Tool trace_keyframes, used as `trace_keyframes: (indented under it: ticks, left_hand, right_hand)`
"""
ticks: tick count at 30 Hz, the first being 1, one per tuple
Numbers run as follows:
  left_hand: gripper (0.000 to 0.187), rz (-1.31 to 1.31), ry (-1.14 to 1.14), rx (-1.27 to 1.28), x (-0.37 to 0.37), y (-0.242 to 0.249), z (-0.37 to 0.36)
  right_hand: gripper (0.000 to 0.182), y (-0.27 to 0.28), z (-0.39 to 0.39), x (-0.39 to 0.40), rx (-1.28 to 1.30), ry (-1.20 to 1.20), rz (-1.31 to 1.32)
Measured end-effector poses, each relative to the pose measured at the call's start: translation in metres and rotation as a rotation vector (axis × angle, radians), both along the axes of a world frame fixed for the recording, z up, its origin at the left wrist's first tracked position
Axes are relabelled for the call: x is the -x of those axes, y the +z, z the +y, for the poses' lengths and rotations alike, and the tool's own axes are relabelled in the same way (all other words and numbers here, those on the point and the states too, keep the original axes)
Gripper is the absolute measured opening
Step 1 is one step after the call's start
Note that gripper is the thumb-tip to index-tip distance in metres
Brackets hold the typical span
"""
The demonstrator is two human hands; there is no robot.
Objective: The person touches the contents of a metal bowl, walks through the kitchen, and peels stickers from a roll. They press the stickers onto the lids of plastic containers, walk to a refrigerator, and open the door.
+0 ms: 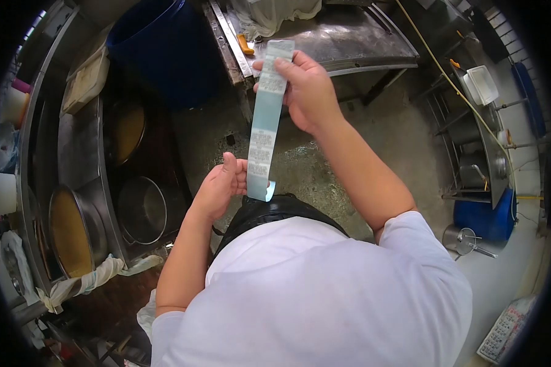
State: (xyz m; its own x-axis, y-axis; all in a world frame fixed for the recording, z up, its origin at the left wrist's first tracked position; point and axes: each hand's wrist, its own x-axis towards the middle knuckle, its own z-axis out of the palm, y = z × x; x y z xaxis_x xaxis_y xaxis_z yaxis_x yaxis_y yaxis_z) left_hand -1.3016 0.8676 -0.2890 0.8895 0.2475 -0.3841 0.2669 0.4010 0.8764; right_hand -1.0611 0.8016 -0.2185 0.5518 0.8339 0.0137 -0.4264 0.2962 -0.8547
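Note:
A long strip of printed labels (266, 113) on pale blue backing hangs in front of me, its lower end curling up. Thumb in front and fingers behind, my right hand (309, 88) pinches it near the top. My left hand (219, 188) is beside the lower part, thumb raised and fingers stretched out, their tips passing behind the strip. Small dark print covers the white labels, with bare blue backing between two groups of them.
Ahead stands a steel table (349, 43) with a yellow-handled tool (245, 44) at its edge. A big blue barrel (144, 24) is at upper left. Large round pots (98, 214) line the left side. Shelving and a blue drum (496, 217) are on the right.

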Motion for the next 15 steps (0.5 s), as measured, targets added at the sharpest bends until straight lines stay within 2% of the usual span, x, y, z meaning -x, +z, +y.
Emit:
trace_keyframes:
  ticks: [5, 15]
  left_hand:
    - [0.092, 0.018, -0.005, 0.034, 0.002, 0.0, 0.0]
    - [0.095, 0.034, -0.07, 0.068, 0.006, 0.0, 0.005]
  right_hand:
    - [0.022, -0.001, 0.007, -0.029, -0.06, -0.092, 0.04]
    - [0.024, 0.0, 0.014, -0.064, -0.001, -0.184, 0.036]
